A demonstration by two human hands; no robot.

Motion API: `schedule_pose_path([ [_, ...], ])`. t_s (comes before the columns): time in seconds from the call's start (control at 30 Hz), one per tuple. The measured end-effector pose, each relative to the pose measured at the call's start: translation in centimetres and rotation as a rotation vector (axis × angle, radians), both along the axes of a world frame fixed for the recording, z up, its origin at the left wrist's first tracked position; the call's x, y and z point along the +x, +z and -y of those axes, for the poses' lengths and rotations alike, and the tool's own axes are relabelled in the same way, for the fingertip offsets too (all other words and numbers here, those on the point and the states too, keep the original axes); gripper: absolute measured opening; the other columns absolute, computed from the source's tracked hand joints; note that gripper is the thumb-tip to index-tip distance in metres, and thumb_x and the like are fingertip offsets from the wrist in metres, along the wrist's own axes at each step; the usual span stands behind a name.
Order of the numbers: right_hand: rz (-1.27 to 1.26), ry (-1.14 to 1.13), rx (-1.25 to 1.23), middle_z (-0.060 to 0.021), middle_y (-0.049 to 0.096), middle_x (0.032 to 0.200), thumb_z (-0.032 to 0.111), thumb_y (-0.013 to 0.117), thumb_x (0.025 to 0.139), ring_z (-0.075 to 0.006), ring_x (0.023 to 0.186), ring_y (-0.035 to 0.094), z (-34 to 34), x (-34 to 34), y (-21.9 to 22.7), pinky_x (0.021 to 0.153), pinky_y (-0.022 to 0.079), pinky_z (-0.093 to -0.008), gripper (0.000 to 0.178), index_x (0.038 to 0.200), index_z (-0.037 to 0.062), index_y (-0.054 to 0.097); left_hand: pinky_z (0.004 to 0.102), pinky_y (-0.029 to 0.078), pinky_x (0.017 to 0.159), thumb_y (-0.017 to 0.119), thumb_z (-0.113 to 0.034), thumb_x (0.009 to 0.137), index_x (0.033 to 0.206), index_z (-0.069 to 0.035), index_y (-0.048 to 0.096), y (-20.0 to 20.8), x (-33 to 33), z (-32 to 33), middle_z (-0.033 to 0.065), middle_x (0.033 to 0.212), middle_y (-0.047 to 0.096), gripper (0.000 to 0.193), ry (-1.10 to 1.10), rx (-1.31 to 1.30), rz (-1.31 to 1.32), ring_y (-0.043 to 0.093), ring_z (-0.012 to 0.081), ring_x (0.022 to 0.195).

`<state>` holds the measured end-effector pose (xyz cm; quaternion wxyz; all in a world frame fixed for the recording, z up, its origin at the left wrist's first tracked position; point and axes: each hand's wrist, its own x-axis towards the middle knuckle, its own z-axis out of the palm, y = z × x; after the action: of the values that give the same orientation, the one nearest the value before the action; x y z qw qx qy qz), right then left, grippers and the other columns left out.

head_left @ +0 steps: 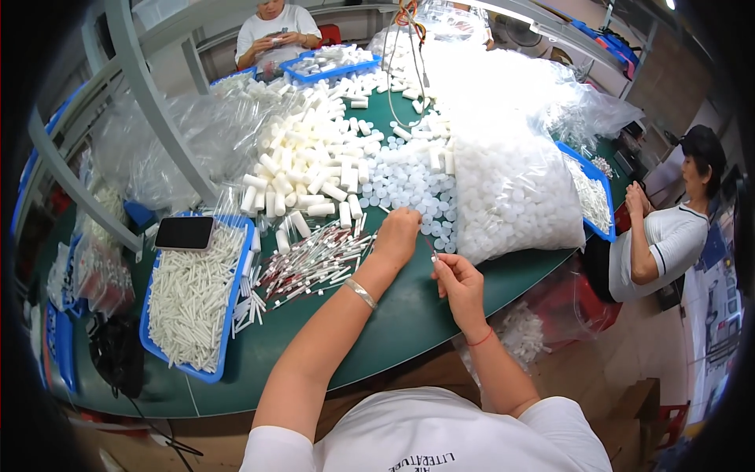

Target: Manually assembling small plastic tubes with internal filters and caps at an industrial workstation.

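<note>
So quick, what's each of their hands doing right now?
Left hand: fingers curled down on the white caps; whether it grips one cannot be told.
Right hand: fingers pinched shut on a thin tube.

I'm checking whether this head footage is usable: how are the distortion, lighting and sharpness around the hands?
Head view: strong fisheye, so the grey frame bars and the green table edge bow, with black corners; light is even and bright, with glare on the clear bag of white caps; left hand and right hand are fairly sharp, but the thin piece they pinch is too small to identify.

Matt white plastic caps [409, 185]
</note>
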<state>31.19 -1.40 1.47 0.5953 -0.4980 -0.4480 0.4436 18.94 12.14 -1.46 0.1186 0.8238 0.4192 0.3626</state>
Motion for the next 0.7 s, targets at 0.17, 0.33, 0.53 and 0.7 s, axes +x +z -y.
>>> schedule_pose_path([
  [0.17, -0.009, -0.021, 0.014, 0.0022, 0.061, 0.075, 0.014, 0.063, 0.094, 0.0001, 0.056, 0.046, -0.1, 0.1, 0.2, 0.048, 0.036, -0.0159, 0.018, 0.104, -0.0005, 0.066, 0.0395, 0.05, 0.074, 0.067, -0.003, 0.077, 0.093, -0.003, 0.066, -0.3, -0.4, 1.3, 0.0137, 0.089, 0.059, 0.017, -0.009, -0.002, 0.188, 0.061, 0.031, 0.083],
  [0.33, 0.068, -0.079, 0.035, 0.0028, 0.061, 0.078, 0.009, 0.065, 0.091, -0.0009, 0.058, 0.048, 0.3, 0.0, 0.2, 0.051, 0.038, -0.0172, 0.014, 0.101, -0.0015, 0.067, 0.0292, 0.052, 0.072, 0.068, -0.004, 0.08, 0.103, -0.002, 0.066, 2.2, -2.1, 5.4, 0.0091, 0.09, 0.061, 0.024, -0.066, -0.305, 0.338, 0.063, 0.0199, 0.081],
  [0.53, 0.357, -0.111, 0.238, -0.0007, 0.059, 0.079, 0.001, 0.069, 0.085, -0.0037, 0.06, 0.051, 0.3, -0.5, -0.4, 0.052, 0.041, -0.0196, 0.011, 0.096, -0.0005, 0.069, 0.02, 0.051, 0.078, 0.068, -0.001, 0.085, 0.114, 0.003, 0.061, 3.8, -5.3, 9.0, 0.0041, 0.097, 0.065, 0.03, -0.102, -0.797, 0.725, 0.062, 0.0073, 0.086],
  [0.7, 0.481, -0.106, 0.326, -0.003, 0.058, 0.077, -0.001, 0.069, 0.083, -0.0057, 0.058, 0.052, 0.8, -1.1, 0.5, 0.052, 0.041, -0.0205, 0.012, 0.095, 0.001, 0.069, 0.0197, 0.051, 0.078, 0.069, -0.001, 0.084, 0.116, 0.002, 0.062, 4.1, -6.7, 10.2, 0.0042, 0.096, 0.065, 0.032, -0.11, -0.832, 0.818, 0.061, 0.0072, 0.085],
])
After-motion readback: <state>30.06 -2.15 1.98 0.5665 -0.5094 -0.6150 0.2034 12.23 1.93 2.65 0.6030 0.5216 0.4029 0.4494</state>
